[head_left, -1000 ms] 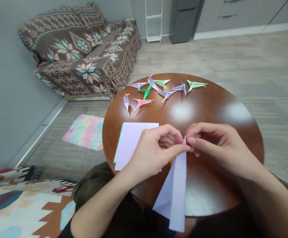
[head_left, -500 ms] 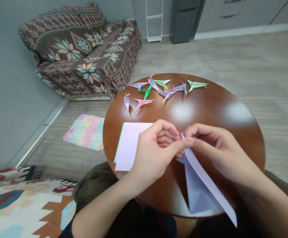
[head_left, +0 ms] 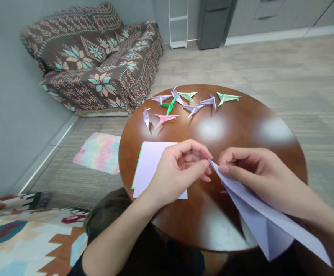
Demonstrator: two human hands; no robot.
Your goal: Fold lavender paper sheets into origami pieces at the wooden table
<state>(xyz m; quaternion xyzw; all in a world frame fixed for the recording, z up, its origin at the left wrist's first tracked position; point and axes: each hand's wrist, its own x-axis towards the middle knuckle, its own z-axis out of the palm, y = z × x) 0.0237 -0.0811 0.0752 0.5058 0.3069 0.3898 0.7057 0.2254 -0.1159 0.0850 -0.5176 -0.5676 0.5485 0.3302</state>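
Observation:
A partly folded lilac paper (head_left: 259,214) slants from the middle of the table down to the right, its wide end past the table's front edge. My right hand (head_left: 253,172) pinches it near its narrow upper end, thumb on top. The tip of that narrow end is between the thumb and fingers of my left hand (head_left: 181,168), which are closed on it. Beneath and behind my left hand lies a stack of lilac sheets (head_left: 149,165) with a green edge showing on its left side.
Several folded paper birds, lilac, green and pink (head_left: 166,119), stand along the far left of the round brown table (head_left: 241,130). Beyond are a sofa (head_left: 103,76) with a patterned cover, a pastel rug (head_left: 99,152) and a white rack (head_left: 178,23).
The wide end of the lilac paper has swung right and up. My right hand has shifted slightly down along it, and the narrow tip now points up-left at my left fingertips.

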